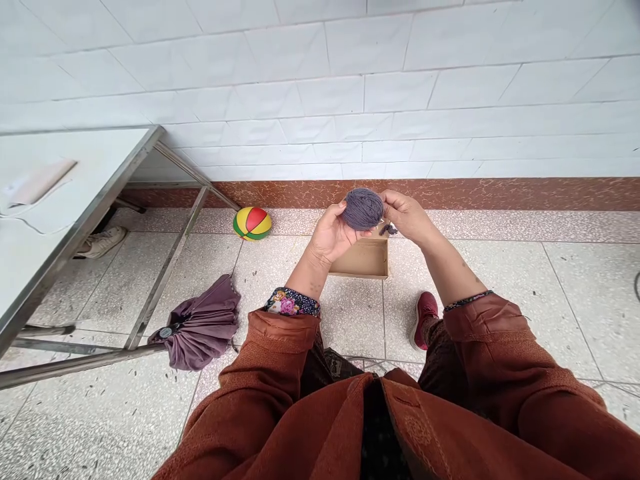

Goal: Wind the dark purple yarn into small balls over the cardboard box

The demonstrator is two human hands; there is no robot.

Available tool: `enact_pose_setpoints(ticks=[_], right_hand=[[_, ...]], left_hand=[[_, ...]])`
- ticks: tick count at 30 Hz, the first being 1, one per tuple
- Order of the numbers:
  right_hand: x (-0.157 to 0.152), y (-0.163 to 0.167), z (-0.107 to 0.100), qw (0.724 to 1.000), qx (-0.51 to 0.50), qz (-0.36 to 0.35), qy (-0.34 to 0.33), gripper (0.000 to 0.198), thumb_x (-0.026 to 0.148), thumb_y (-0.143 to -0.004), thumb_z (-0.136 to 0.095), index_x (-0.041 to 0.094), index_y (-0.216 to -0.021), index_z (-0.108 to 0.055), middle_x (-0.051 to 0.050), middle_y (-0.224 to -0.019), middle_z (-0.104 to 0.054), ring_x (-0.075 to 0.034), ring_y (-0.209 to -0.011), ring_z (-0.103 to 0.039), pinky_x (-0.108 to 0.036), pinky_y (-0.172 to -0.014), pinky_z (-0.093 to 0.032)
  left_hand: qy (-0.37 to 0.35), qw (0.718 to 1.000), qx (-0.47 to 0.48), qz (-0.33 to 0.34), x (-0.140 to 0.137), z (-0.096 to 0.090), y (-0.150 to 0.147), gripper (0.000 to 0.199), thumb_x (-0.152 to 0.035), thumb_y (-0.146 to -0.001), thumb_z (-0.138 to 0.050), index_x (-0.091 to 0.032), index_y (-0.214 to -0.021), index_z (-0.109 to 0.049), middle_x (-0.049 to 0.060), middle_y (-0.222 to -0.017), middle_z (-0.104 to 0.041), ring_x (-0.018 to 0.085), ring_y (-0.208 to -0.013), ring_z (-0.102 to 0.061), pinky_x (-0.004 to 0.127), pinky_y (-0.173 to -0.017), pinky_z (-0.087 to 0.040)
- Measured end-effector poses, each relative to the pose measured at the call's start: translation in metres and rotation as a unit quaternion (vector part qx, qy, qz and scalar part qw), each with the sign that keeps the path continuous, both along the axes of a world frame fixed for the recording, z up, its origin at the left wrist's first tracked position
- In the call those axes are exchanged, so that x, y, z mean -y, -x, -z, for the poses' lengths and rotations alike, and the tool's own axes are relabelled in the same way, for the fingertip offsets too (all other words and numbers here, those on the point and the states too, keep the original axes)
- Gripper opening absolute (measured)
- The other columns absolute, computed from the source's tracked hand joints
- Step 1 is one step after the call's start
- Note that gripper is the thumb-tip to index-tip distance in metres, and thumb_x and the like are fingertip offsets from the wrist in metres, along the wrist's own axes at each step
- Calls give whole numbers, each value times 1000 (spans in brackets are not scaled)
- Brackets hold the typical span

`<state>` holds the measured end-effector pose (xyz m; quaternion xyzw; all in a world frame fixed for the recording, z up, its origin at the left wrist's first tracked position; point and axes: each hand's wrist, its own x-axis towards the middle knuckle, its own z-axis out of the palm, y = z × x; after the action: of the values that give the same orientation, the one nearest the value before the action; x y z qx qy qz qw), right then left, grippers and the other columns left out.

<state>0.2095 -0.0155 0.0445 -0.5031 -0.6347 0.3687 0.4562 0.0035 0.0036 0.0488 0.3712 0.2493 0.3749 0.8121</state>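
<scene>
A ball of dark grey-purple yarn is held up in front of me, above the floor by the wall. My left hand cups it from the left and below, thumb on its side. At the ball's right edge, my right hand has its fingers pinched together; whether they grip a strand or the ball itself I cannot tell. A short tuft of the same yarn hangs just under the right fingers. Below both hands an open cardboard box rests on the floor, partly hidden by the left hand.
To the left stands a metal-framed table with a pale folded item on top. A folded purple umbrella leans by its frame. A colourful ball lies near the wall. Someone's shoe shows under the table.
</scene>
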Motion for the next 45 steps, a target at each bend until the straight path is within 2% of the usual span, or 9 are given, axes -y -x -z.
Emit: enact_pose_setpoints(ticks=[7,16,23,26,29,31,33,35,45], right_hand=[[2,-4,-4,1000,22,-21,3,29,48,-99,-63,23,-84,-68,-1,-84,-71,-20,-85,-62,-36,-87,-47],[6,-2,-9,996,57,-58,37,28,44,-97,-64,22,-80,-68,-2,-86,-72,-19,-85,-60,-35,-84,-46],[8,0,-5,991,78,-86,61,27,43,-95,-63,22,-80,-68,-2,-83,-70,-19,-83,-61,-34,-81,-45],[11,3,-7,988,76,-115,75,30,48,-95,-64,22,-81,-70,-2,-84,-72,-19,-82,-62,-34,-81,-46],[14,4,-10,980,71,-159,94,31,51,-97,-65,23,-86,-72,-3,-85,-74,-19,-82,-65,-35,-82,-47],[14,4,-11,980,80,-163,87,29,48,-98,-65,23,-85,-72,-2,-85,-74,-19,-84,-66,-35,-83,-47],[12,4,-9,982,108,-139,63,25,43,-98,-65,24,-83,-71,-1,-82,-72,-19,-84,-65,-36,-82,-46],[9,3,-5,984,144,-106,30,19,37,-96,-66,25,-83,-72,-1,-81,-72,-20,-86,-64,-37,-83,-45],[9,8,-2,991,131,-28,-15,14,34,-96,-71,26,-85,-73,-2,-79,-71,-25,-93,-58,-40,-90,-44]], left_hand=[[34,998,34,-45,2,-2,-2,48,-52,-87,-74,-18,-120,-67,15,-119,-78,33,-118,-77,36,-83,-66],[-47,991,-21,-124,-6,4,1,57,-55,-77,-89,-22,-119,-68,11,-119,-73,28,-115,-72,30,-77,-59],[-80,994,-34,-70,2,0,-1,68,-59,-71,-91,-24,-122,-64,13,-128,-70,32,-122,-68,35,-83,-60],[-96,989,-53,-101,-1,3,-3,66,-59,-73,-88,-25,-122,-61,12,-128,-68,31,-119,-68,40,-89,-60],[-140,956,-171,-195,-8,8,-3,58,-51,-76,-84,-26,-122,-58,10,-129,-64,29,-119,-65,45,-97,-59],[-198,904,-298,-235,-12,10,-1,56,-39,-72,-86,-26,-120,-58,8,-129,-60,28,-122,-62,48,-107,-55],[-256,850,-400,-228,-14,11,1,58,-29,-66,-87,-25,-117,-60,8,-128,-56,28,-124,-60,50,-115,-50],[-292,821,-452,-191,-13,11,3,58,-25,-63,-86,-24,-115,-61,8,-126,-55,29,-123,-60,50,-117,-49],[-338,815,-458,-112,-7,11,4,50,-34,-78,-76,-26,-126,-62,11,-131,-63,32,-131,-58,54,-119,-45]])
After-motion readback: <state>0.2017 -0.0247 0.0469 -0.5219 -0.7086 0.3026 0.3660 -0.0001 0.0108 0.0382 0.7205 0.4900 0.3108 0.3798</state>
